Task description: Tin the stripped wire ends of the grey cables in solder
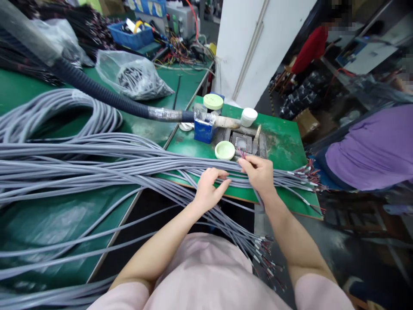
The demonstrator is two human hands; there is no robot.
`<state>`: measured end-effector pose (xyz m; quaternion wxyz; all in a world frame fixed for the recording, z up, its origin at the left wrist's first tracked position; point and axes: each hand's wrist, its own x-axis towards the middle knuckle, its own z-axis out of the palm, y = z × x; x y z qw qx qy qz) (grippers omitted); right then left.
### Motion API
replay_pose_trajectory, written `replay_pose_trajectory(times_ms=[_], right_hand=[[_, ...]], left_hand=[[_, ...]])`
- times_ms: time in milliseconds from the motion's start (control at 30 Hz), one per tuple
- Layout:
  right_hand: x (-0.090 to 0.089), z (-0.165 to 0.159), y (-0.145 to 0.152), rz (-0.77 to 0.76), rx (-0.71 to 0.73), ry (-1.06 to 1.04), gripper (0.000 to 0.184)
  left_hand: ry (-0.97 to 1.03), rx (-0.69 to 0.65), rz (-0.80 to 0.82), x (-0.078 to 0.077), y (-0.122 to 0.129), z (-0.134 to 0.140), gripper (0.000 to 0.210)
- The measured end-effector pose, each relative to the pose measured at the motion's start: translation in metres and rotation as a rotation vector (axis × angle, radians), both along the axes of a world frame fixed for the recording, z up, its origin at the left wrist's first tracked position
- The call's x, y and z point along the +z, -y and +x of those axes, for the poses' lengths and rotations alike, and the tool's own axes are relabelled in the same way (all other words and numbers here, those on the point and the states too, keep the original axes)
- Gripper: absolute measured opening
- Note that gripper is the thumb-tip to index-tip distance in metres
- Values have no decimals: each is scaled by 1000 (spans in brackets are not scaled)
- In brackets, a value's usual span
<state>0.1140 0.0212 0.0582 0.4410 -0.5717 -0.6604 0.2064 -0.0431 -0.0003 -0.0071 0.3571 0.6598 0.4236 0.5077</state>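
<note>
My right hand (260,173) pinches the end of a grey cable, whose thin coloured wires (241,152) stick out past the fingertips towards a small square metal pot (242,143). The rest of that cable hangs down below the wrist. My left hand (208,189) has thumb and fingers apart, with nothing between them, over the long bundle of grey cables (129,164). Stripped ends with red and dark wires (311,176) lie at the bundle's right end. A shallow pale-green dish (225,150) sits just left of the pot.
A ribbed hose (112,97) reaches across from the upper left to a blue box (203,132). Behind the pot stands a white tub (249,116). More cable ends (264,254) hang past the front edge. A person in purple (371,146) is at the right.
</note>
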Motion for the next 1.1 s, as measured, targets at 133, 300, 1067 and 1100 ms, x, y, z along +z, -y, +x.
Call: replay_pose_trajectory(times_ms=[133, 300, 1067, 1100], right_hand=[[3, 6, -49, -95, 27, 177, 35], [-6, 1, -88, -248, 57, 500, 31], [0, 2, -111, -342, 59, 745, 26], [2, 10, -113, -329, 33, 668, 27]], left_hand=[[-492, 82, 198, -16, -12, -11, 16], [-624, 74, 304, -28, -12, -7, 16], [-609, 113, 375, -32, -12, -8, 13], [-608, 109, 371, -32, -12, -8, 14]])
